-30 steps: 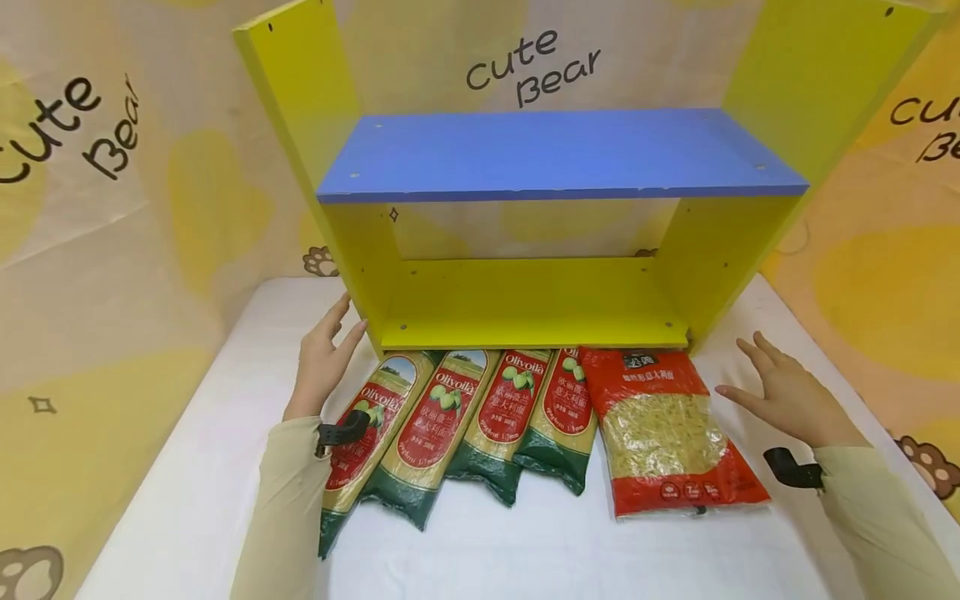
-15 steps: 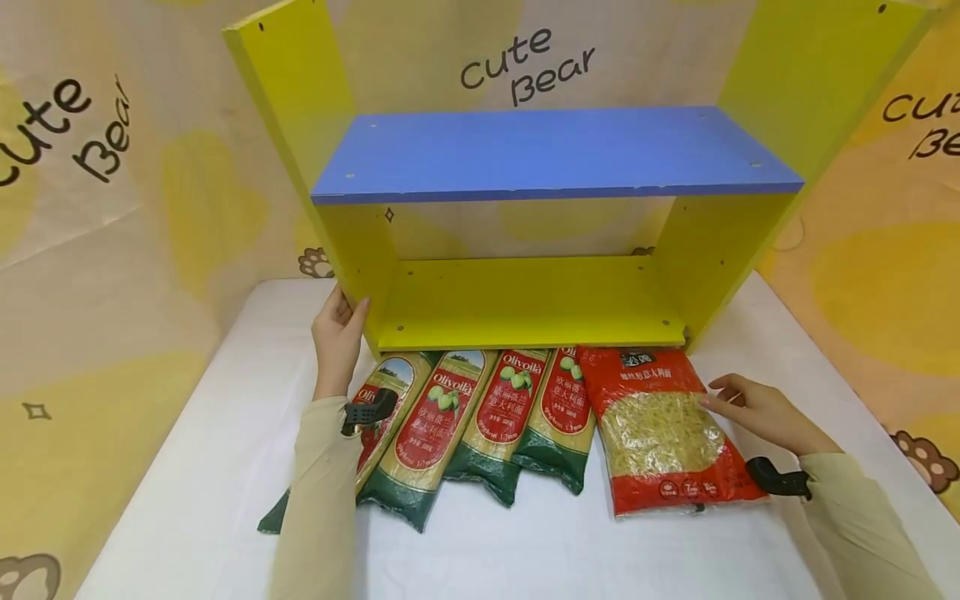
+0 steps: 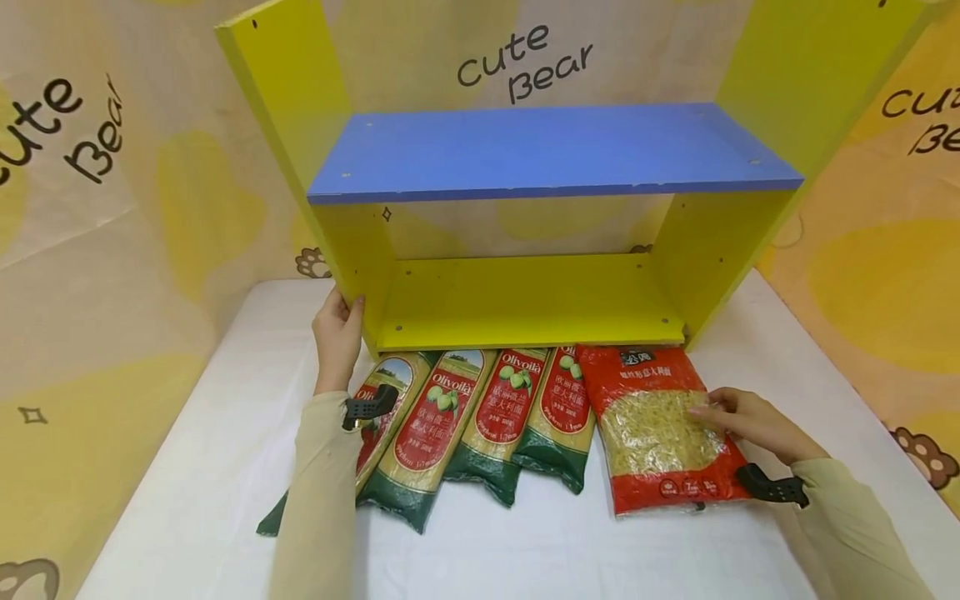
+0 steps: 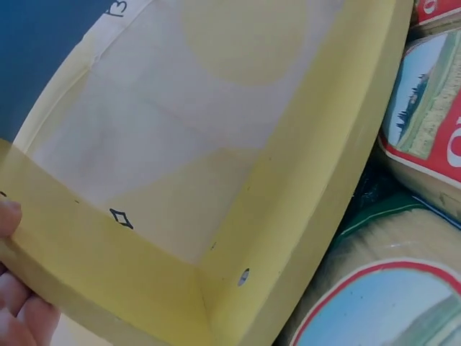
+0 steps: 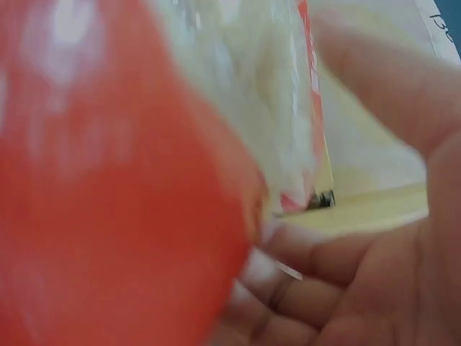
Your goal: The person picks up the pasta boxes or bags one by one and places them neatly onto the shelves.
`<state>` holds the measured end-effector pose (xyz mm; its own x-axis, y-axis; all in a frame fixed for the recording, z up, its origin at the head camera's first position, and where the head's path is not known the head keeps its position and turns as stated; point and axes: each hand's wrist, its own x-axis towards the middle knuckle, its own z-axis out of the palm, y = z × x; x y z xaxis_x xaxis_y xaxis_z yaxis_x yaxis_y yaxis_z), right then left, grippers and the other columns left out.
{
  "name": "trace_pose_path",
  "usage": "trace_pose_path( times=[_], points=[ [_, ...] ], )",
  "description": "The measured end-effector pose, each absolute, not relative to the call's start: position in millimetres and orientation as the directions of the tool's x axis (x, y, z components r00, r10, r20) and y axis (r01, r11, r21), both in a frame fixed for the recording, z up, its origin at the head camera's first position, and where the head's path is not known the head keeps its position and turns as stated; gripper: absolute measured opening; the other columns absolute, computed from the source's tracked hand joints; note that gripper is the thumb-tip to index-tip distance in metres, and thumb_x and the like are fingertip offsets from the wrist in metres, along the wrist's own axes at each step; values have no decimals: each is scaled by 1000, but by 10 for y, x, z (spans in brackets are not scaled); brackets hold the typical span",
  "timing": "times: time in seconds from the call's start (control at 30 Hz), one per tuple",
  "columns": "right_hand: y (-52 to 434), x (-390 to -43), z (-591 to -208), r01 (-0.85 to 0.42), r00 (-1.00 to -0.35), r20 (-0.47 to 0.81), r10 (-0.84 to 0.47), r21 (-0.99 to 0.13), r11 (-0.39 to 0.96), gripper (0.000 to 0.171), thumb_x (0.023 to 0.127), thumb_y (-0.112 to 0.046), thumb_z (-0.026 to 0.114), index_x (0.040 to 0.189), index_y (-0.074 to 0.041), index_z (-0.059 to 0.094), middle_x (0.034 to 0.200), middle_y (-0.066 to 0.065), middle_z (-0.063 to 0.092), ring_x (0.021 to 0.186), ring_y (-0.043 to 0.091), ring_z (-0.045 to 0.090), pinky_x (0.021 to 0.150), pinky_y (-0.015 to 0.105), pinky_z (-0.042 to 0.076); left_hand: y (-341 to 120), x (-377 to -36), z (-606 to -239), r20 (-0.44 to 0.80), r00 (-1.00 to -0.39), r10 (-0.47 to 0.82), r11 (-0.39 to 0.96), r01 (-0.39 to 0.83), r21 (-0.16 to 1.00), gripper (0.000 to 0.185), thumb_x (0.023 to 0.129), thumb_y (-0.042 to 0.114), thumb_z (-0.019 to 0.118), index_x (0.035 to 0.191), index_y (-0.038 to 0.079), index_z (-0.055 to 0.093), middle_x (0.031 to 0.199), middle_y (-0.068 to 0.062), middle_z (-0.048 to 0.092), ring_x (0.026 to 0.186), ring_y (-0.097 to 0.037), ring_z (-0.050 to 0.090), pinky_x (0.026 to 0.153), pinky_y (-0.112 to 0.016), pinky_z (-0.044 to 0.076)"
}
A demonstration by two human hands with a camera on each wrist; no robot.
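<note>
Red plastic bag of short pasta with clear window [image 3: 663, 429] lying flat on white table [image 3: 525, 550], near right, just in front of yellow shelf unit with blue board [image 3: 540, 225]. Probably light, floppy, slippery film; best gripped at right edge. Right hand [image 3: 753, 421] pinching that edge. Left hand [image 3: 337, 337] gripping shelf's left panel.

Red pasta bag [image 3: 660, 429]: glossy clear plastic | green pasta packs [image 3: 480, 421]: shiny film | shelf [image 3: 525, 300]: matt painted board | tabletop [image 3: 525, 550]: matt white cloth
</note>
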<state>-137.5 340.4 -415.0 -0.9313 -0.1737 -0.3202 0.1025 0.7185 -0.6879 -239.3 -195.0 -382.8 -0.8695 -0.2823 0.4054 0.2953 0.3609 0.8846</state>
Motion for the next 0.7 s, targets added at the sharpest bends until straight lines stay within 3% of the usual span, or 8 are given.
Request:
trace_pose_path(
  times=[0.13,0.33,0.4,0.47,0.57,0.7],
  points=[
    [3373,-1397,-4149,130,-929,-338,-149,-678,724,59,92,-41,56,114,14,47,92,10,58,79,17,51,64,29,46,-1948,-2410,-3844,427,-854,-295,395,298,869,31,97,7,51,124,-4,57,117,-23,61,103,-33,62,85,-44,51],
    [3345,-1423,-4130,147,-911,-359,-201,-740,657,39,92,-36,57,88,3,54,64,0,44,58,12,43,54,26,37,-1945,-2406,-3836,435,-855,-283,395,310,865,31,97,6,51,125,-5,56,117,-24,62,103,-34,62,86,-45,50],
    [3337,-1421,-4129,156,-900,-378,-216,-744,650,41,93,-36,56,92,5,53,65,1,44,60,13,45,56,28,39,-1948,-2397,-3831,438,-856,-275,403,311,861,31,97,6,51,125,-5,56,116,-24,62,102,-34,62,86,-45,50],
    [3326,-1408,-4130,148,-895,-383,-228,-738,658,49,93,-37,55,104,11,50,76,6,53,71,17,51,64,32,44,-1955,-2393,-3833,440,-857,-270,413,310,856,31,97,7,51,125,-5,56,116,-24,62,102,-34,62,86,-45,50],
    [3305,-1384,-4129,140,-891,-386,-239,-735,663,56,94,-37,54,114,14,43,89,12,54,83,22,50,71,37,44,-1968,-2382,-3828,444,-856,-265,421,312,852,31,97,7,51,124,-5,57,116,-24,62,102,-35,63,86,-46,50],
    [3292,-1360,-4106,171,-869,-390,-305,-814,555,50,96,-30,52,114,15,38,83,8,55,73,19,54,64,32,48,-1986,-2371,-3830,432,-864,-260,426,299,854,30,96,7,52,123,-7,57,115,-25,62,102,-36,62,85,-44,51]
  ],
)
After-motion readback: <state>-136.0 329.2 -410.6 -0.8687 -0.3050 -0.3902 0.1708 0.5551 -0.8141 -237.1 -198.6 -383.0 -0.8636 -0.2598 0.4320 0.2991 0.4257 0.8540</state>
